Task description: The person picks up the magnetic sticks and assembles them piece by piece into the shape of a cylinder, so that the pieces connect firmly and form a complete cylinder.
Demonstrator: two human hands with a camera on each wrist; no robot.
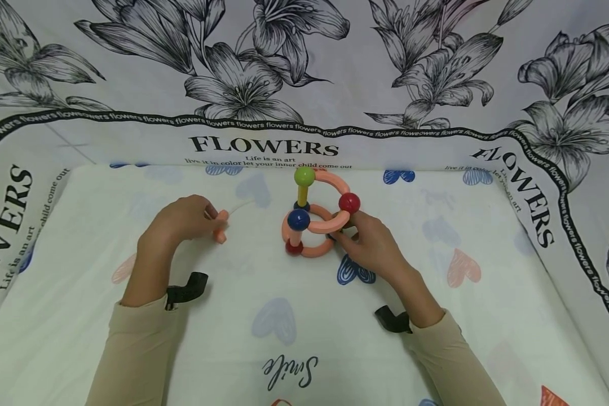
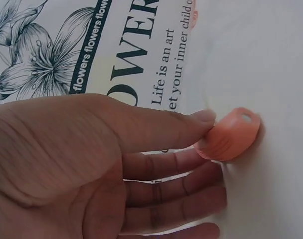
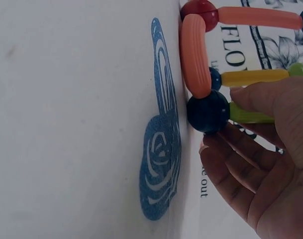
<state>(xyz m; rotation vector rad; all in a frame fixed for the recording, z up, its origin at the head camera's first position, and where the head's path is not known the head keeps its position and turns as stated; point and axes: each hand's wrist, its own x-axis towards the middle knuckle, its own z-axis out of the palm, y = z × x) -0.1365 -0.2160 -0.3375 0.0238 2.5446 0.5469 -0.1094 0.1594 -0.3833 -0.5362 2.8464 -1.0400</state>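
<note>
My left hand [image 1: 182, 220] pinches a short orange curved rod [image 1: 221, 234] low over the sheet. In the left wrist view the thumb lies along one side of this rod [image 2: 236, 134], and a small hole shows at its end. Right of it stands a ball-and-rod building toy [image 1: 327, 225], with two orange rings joined by upright rods. A lime ball [image 1: 304, 176], a red ball [image 1: 349, 202] and a blue ball [image 1: 299, 220] sit on its upper ring. My right hand [image 1: 373, 242] holds the toy's right side, around a green rod [image 3: 251, 114] above a dark blue ball [image 3: 208, 111].
A white sheet [image 1: 223, 338] printed with hearts covers the surface. Flower-printed cloth [image 1: 355, 101] rises behind it and runs along both sides. Black wrist mounts [image 1: 188, 288] stick out inward from both wrists.
</note>
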